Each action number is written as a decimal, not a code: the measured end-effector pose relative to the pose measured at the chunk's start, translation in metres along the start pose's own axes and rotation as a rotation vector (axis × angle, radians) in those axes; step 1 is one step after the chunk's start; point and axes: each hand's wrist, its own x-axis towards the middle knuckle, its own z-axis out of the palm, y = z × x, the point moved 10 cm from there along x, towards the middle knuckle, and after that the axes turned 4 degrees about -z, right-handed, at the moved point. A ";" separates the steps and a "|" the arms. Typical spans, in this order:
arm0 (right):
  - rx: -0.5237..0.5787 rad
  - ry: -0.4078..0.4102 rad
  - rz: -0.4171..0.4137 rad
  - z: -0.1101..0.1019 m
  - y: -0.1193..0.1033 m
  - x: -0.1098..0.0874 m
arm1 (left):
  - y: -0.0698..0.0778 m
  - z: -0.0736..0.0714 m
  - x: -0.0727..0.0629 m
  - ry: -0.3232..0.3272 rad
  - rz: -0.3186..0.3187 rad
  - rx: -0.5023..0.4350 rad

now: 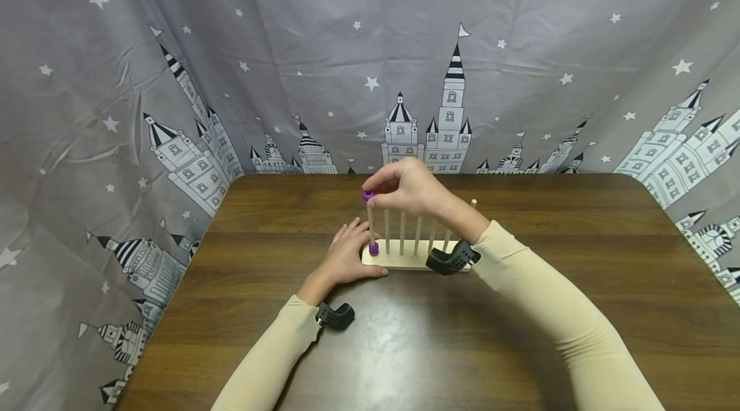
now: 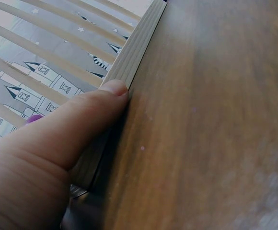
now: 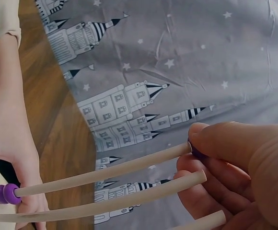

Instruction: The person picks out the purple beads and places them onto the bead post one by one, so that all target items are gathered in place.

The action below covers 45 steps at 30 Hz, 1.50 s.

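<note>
A wooden peg stand with several upright pegs is on the table. My left hand holds its left end, thumb along the front edge and fingers at the side and back. In the left wrist view the thumb presses on the front edge of the base. Purple beads sit stacked at the foot of the leftmost peg. At that peg's tip my right hand pinches another purple bead between thumb and fingers. Most of this bead is hidden by the fingertips in the right wrist view.
The brown wooden table reaches back to a grey curtain printed with castles and stars. Black wrist straps are on both wrists. My right forearm passes over the stand's right end.
</note>
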 end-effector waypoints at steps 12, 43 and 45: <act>-0.069 -0.056 0.052 0.007 0.006 0.001 | 0.000 0.001 -0.001 -0.010 -0.006 -0.005; -0.094 -0.086 0.054 0.009 0.007 0.002 | 0.002 0.000 0.002 -0.001 0.024 0.003; -0.103 -0.086 0.048 0.009 0.006 0.002 | 0.002 0.000 0.002 -0.001 0.025 -0.003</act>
